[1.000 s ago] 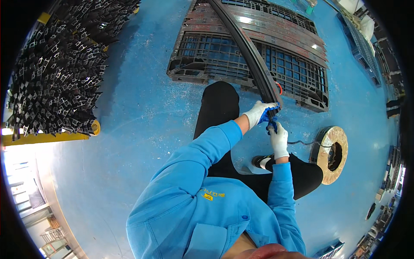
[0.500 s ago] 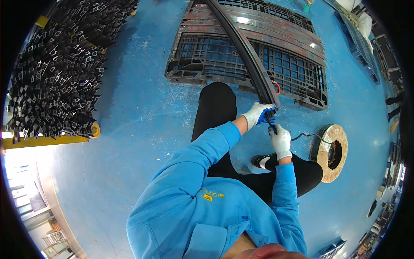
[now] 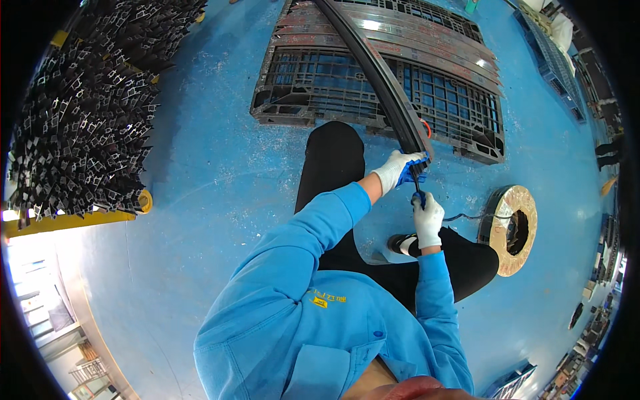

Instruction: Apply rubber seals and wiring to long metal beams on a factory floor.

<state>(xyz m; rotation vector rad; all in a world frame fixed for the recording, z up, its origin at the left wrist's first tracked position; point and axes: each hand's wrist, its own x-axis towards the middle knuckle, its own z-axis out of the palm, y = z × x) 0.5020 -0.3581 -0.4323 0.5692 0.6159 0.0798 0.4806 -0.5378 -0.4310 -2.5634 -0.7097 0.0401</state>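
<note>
Fingers (image 3: 405, 177) clamp a long, ridged black profile (image 3: 385, 85) and a thin, perhaps rubber strip (image 3: 417, 183).

- Yellow lettering (image 3: 331, 297) with a small yellow emblem (image 3: 320, 303) on the blue jacket (image 3: 267, 273), at six o'clock.
- Reddish marks (image 3: 437, 52), too small to read, on flat grey bars (image 3: 400, 41), at one o'clock.

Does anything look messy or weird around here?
A little: pale flecks are scattered across the blue floor, including near the dark grid-like pallet. They could be scraps or scuffs; I can't tell. Nothing else stands out.
</note>
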